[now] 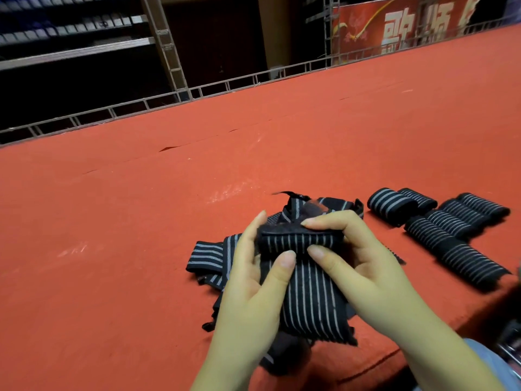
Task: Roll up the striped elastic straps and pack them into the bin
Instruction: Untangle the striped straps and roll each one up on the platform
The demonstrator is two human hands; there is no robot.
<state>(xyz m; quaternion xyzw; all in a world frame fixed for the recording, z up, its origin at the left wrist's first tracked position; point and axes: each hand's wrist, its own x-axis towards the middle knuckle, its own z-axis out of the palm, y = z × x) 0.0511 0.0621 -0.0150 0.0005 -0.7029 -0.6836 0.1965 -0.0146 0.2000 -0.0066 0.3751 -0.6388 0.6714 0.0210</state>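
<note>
Two hands hold one striped strap (307, 294) just above the red bench (141, 221): the left hand (253, 277) and right hand (358, 261) each pinch the started roll at its far end, thumbs on top. Its loose tail runs back toward the person, so rolling comes nearward. Beyond lie unrolled straps (208, 258); finished rolls (439, 221) sit farther right. No bin shows.

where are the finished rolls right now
In the head view, the rolls lie in a cluster on the red table, right of both hands and the strap they hold.
</note>
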